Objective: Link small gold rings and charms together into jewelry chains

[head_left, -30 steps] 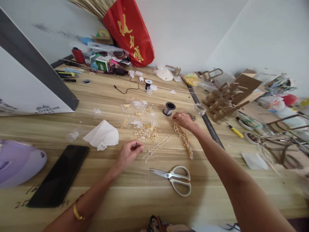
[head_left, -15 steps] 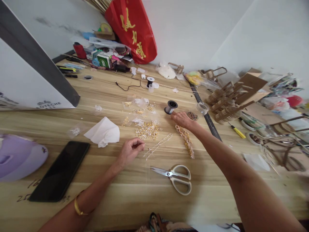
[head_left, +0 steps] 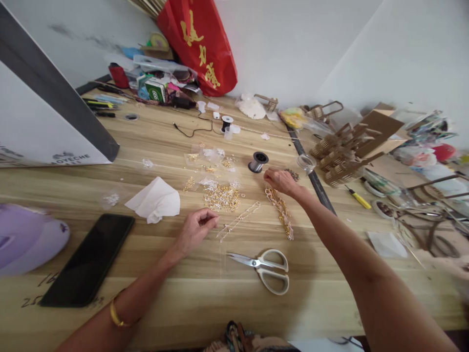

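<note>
My left hand [head_left: 198, 226] rests low over the table with thumb and forefinger pinched together; anything between them is too small to make out. Just right of its fingertips lies a thin beaded chain [head_left: 240, 221]. My right hand [head_left: 281, 181] reaches forward, fingers bent together and pointing down at the top end of a bundle of gold and pink chains [head_left: 281, 215]. What those fingers hold is hidden. To their left stands a spool of dark wire [head_left: 258, 162]. Loose gold and silver beads [head_left: 222, 196] lie in a pile between the hands. White-handled scissors [head_left: 262, 264] lie nearer me.
A black phone [head_left: 90, 259] and a white tissue [head_left: 156, 200] lie at left, beside a purple object [head_left: 31, 239]. Small woven baskets [head_left: 339, 156], a round clear container [head_left: 306, 163] and a yellow-handled cutter [head_left: 359, 197] are at right. A red bag [head_left: 205, 44] stands behind.
My right hand has shifted slightly right, away from the wire spool and toward the top of the chain bundle. My left hand has kept its pinch and place.
</note>
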`<state>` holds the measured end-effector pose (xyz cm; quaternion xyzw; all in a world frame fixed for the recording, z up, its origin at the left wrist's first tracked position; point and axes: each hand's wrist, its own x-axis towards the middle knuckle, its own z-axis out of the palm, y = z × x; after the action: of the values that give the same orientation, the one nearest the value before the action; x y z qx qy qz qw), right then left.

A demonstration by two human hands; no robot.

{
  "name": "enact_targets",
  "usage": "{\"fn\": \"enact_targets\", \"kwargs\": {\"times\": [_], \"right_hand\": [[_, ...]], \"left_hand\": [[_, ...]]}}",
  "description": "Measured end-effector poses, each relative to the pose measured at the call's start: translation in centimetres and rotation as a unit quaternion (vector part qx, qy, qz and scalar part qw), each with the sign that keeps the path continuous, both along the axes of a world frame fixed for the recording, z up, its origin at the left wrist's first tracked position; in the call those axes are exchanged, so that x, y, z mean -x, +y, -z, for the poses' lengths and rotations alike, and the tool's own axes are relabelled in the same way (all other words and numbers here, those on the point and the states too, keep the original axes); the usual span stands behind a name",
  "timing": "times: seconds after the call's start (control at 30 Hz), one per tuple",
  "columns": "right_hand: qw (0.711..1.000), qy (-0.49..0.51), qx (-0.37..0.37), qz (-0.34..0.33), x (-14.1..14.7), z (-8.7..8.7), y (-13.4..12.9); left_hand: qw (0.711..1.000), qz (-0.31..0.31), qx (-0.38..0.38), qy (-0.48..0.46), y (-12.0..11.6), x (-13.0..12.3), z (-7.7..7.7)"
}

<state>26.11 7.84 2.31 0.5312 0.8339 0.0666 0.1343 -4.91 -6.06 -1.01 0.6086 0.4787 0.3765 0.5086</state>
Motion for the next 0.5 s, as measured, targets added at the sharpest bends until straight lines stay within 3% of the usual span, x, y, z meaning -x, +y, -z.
{"fn": "enact_targets", "kwargs": {"times": [0.5], "right_hand": [[0.993, -0.073, 0.04, -0.084, 0.5, 1.3, 2.2]], "left_hand": [[1.0, -0.013, 0.007, -0.018, 0.1, -0.1, 0.1]]}}
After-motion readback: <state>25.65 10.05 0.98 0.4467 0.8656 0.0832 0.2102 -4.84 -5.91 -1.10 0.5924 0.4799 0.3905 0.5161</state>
